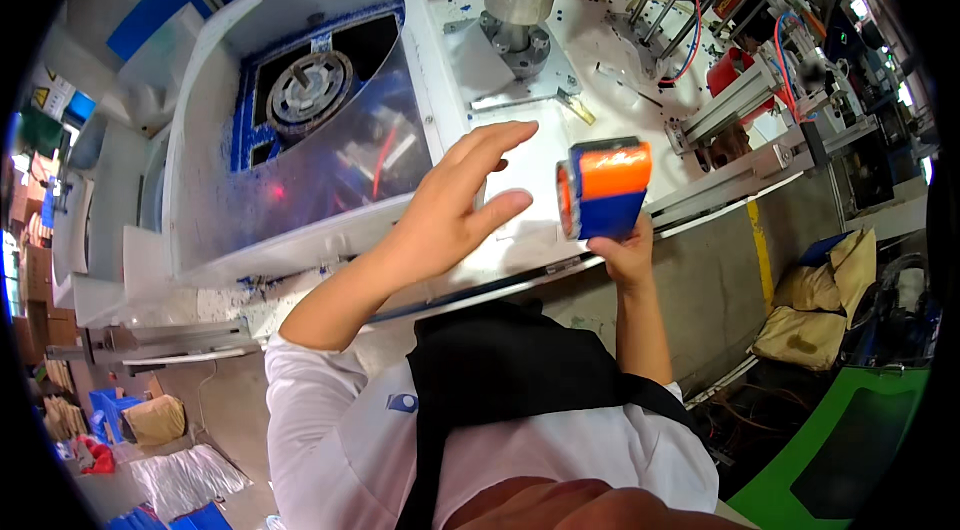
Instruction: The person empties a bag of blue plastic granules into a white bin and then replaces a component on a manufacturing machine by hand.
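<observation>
Two bare hands are raised over the near edge of the white desk (520,230). The right hand (625,252) grips an orange-and-blue roll (604,188) from below, holding it in the air above that edge. The left hand (462,198) is open, fingers spread, just beside the roll, apparently not touching it. Behind the left hand stands a clear cover (330,160).

White machine bench (520,110) carries a metal spindle (518,15) and clear guard (330,155).
</observation>
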`<action>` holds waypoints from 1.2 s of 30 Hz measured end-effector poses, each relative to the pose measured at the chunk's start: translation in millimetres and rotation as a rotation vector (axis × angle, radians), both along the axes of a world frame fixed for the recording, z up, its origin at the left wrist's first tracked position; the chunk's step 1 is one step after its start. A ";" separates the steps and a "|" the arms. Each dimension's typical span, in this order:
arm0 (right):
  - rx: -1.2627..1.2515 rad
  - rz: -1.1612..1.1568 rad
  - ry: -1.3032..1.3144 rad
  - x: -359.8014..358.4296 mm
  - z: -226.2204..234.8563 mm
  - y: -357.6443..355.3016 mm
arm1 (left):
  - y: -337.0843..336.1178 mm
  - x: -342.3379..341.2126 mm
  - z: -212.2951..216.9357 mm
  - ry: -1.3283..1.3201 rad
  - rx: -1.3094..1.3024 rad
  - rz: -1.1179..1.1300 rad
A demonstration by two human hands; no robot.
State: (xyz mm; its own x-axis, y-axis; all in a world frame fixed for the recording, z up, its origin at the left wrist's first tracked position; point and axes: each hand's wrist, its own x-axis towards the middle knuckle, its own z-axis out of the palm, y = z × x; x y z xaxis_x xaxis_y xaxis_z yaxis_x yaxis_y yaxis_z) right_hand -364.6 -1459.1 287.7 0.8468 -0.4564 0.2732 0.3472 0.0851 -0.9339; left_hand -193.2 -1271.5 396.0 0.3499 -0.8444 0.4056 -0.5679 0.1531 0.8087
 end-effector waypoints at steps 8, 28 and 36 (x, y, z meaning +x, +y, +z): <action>-0.298 0.243 0.159 -70.7 8.2 17.7 | -5.7 -56.5 -5.3 0.732 0.197 -0.173; 0.383 0.558 0.325 -292.4 -45.5 24.9 | -46.9 -273.6 -58.7 0.314 0.568 0.268; 0.384 0.471 0.235 -306.3 -24.8 40.6 | -7.0 -293.6 -92.0 0.653 0.392 0.397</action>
